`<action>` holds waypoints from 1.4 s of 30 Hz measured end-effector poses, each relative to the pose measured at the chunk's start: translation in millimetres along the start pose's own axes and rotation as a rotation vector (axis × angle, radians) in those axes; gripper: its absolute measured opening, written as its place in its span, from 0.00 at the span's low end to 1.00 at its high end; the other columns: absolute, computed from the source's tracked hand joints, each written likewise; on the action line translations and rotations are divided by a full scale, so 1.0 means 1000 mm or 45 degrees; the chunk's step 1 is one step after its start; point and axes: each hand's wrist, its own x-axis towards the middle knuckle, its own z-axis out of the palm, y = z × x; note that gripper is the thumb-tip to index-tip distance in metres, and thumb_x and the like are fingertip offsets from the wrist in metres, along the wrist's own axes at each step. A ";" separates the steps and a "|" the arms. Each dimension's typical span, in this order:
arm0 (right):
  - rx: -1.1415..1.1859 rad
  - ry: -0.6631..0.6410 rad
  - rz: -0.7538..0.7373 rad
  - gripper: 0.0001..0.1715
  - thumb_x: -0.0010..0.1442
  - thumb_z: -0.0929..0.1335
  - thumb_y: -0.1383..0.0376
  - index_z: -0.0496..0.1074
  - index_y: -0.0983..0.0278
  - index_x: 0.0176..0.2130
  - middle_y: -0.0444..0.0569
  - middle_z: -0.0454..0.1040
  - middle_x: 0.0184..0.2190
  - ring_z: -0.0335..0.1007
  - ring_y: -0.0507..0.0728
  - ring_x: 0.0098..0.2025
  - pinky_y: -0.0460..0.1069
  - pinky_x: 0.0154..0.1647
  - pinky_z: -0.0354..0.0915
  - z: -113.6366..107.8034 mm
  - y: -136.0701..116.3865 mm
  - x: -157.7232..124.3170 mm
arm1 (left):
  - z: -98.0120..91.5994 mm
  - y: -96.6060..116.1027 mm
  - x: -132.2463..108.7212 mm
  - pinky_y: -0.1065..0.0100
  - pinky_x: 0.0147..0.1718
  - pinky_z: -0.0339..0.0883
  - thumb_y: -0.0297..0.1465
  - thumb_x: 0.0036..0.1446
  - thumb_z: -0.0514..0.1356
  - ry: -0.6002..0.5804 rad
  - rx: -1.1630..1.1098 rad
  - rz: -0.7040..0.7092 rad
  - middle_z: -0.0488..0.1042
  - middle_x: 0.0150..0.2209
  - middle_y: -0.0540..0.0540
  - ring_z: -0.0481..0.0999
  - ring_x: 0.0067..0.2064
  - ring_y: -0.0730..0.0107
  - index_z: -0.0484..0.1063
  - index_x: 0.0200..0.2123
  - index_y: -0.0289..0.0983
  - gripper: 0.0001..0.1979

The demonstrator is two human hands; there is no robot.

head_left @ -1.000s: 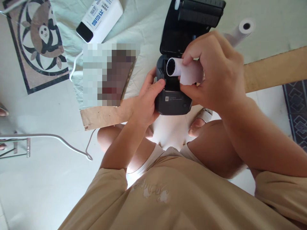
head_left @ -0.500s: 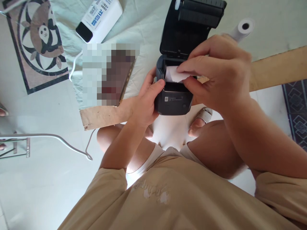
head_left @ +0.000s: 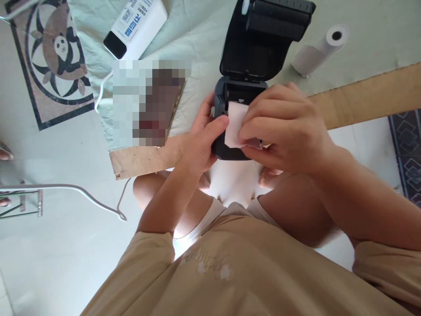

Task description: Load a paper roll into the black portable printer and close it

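Note:
A black portable receipt printer (head_left: 226, 151) is held over the table's front edge, its lid (head_left: 251, 55) swung up and back. My left hand (head_left: 205, 136) grips the printer's left side, thumb on top near the paper. White receipt paper (head_left: 235, 125) comes out of the printer's bay and lies over its front face. Between thumb and fingers of my right hand (head_left: 283, 125) is the right part of this paper. Those fingers hide the printer's right side and some of the bay.
A white paper roll (head_left: 315, 50) lies on the pale green cloth (head_left: 197, 26), right of the printer. A white box with a black end (head_left: 138, 28) is at the back left. A blurred-out item (head_left: 161, 105) lies left of my hands. A wooden table edge (head_left: 371, 94) runs along the front.
My right hand has moved toward me and drawn the paper out of the bay, over the printer's front. More of the white roll on the cloth shows. My left hand keeps its hold.

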 end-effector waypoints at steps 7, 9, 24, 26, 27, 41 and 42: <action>0.154 0.027 0.017 0.08 0.55 0.69 0.58 0.70 0.59 0.33 0.42 0.74 0.33 0.68 0.55 0.40 0.55 0.39 0.60 -0.002 0.001 -0.004 | -0.002 -0.001 -0.001 0.73 0.34 0.69 0.24 0.52 0.63 -0.050 -0.011 0.085 0.74 0.39 0.53 0.74 0.37 0.75 0.62 0.53 0.45 0.25; 0.177 0.149 0.091 0.08 0.55 0.69 0.60 0.70 0.61 0.35 0.46 0.72 0.35 0.68 0.55 0.41 0.55 0.41 0.64 -0.007 0.004 -0.003 | -0.003 -0.002 0.000 0.72 0.38 0.70 0.26 0.51 0.64 -0.039 -0.011 0.090 0.74 0.42 0.53 0.75 0.41 0.72 0.63 0.53 0.46 0.26; 0.460 0.230 0.476 0.13 0.54 0.69 0.60 0.70 0.60 0.40 0.49 0.66 0.48 0.65 0.51 0.40 0.45 0.26 0.63 0.002 0.020 -0.003 | -0.008 0.000 -0.002 0.66 0.40 0.70 0.29 0.47 0.67 -0.058 0.003 0.032 0.74 0.45 0.50 0.77 0.46 0.62 0.58 0.57 0.46 0.34; 0.410 0.101 0.408 0.14 0.51 0.70 0.60 0.70 0.61 0.39 0.51 0.63 0.51 0.64 0.51 0.41 0.45 0.28 0.64 0.003 0.021 -0.005 | -0.007 -0.001 -0.003 0.68 0.35 0.69 0.28 0.47 0.66 -0.010 -0.031 0.053 0.74 0.44 0.51 0.77 0.43 0.65 0.59 0.57 0.48 0.34; 0.406 0.061 0.399 0.14 0.52 0.70 0.59 0.70 0.61 0.39 0.50 0.63 0.52 0.64 0.51 0.41 0.45 0.28 0.64 0.004 0.020 -0.006 | -0.006 -0.001 -0.003 0.69 0.32 0.68 0.29 0.47 0.66 -0.009 -0.042 0.060 0.74 0.44 0.51 0.77 0.41 0.66 0.59 0.56 0.49 0.33; 1.105 -0.155 0.802 0.36 0.54 0.69 0.53 0.53 0.57 0.56 0.48 0.67 0.46 0.66 0.51 0.40 0.45 0.34 0.68 0.020 0.021 -0.008 | -0.004 0.005 -0.005 0.68 0.28 0.69 0.36 0.52 0.63 0.003 0.001 -0.038 0.76 0.41 0.50 0.78 0.44 0.61 0.66 0.47 0.48 0.19; 1.132 -0.153 0.802 0.36 0.54 0.69 0.53 0.53 0.57 0.56 0.48 0.67 0.46 0.66 0.50 0.39 0.45 0.32 0.67 0.020 0.021 -0.008 | -0.003 0.006 -0.005 0.68 0.28 0.69 0.36 0.53 0.62 0.006 -0.007 -0.022 0.76 0.41 0.50 0.78 0.46 0.61 0.66 0.48 0.47 0.18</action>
